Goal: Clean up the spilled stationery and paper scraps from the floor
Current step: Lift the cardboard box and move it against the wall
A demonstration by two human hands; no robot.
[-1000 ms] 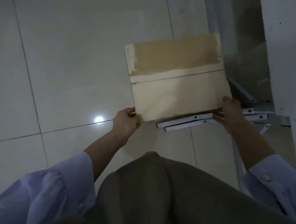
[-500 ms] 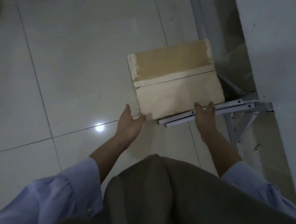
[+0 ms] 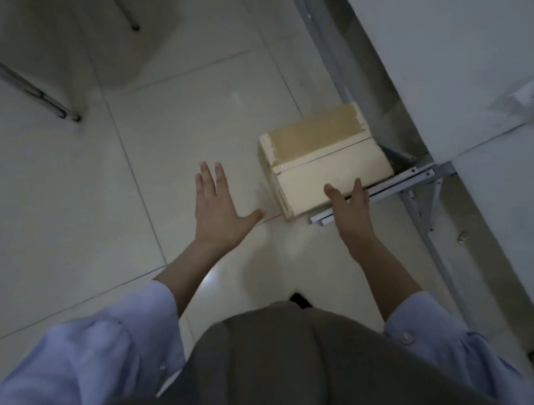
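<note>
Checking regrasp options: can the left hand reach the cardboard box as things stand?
Probably yes. The left hand is open beside the cardboard box, with only bare floor between; the right hand is at its other end.

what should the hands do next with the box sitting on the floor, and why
Probably pull back and look around for scraps: the box sits on the floor by the table frame, left hand and right hand are open and empty, and no stationery shows here.

chair legs [image 3: 50, 100] upper left | white desk [image 3: 467, 74] right | metal frame [image 3: 443, 173] beneath
</note>
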